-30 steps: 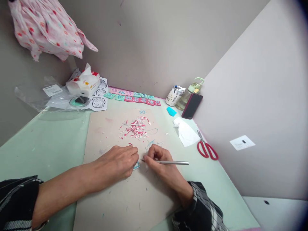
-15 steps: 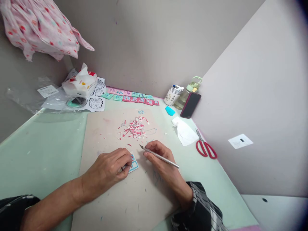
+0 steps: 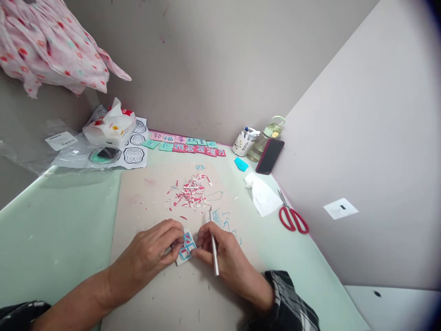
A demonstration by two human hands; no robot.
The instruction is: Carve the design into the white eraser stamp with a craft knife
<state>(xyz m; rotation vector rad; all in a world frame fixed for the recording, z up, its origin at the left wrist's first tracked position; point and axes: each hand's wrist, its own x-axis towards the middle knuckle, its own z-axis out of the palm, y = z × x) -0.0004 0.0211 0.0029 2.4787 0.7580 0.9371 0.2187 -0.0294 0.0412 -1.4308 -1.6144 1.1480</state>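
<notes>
A small white tile with blue lines and red patches (image 3: 188,249) lies tilted on the beige board (image 3: 138,202). My left hand (image 3: 155,243) is closed on its left edge, fingertips pinched there. My right hand (image 3: 222,250) holds a slim silver craft knife (image 3: 214,250) between its fingers, blade pointing away from me, while its thumb and fingertips touch the tile's right edge. Just beyond the hands is a heap of red and white shavings (image 3: 193,191).
Lettered pink and green tiles (image 3: 186,142) line the back wall. Tissue pack (image 3: 112,128) and plastic film sit back left. At right are a pen cup (image 3: 245,141), bottle (image 3: 258,147), phone (image 3: 270,156), turquoise piece (image 3: 241,164), crumpled tissue (image 3: 263,195) and red scissors (image 3: 292,218).
My right hand has moved left and nearer, onto the tile's edge, and the knife has swung more upright. More of the tile shows. The whole view has shifted slightly.
</notes>
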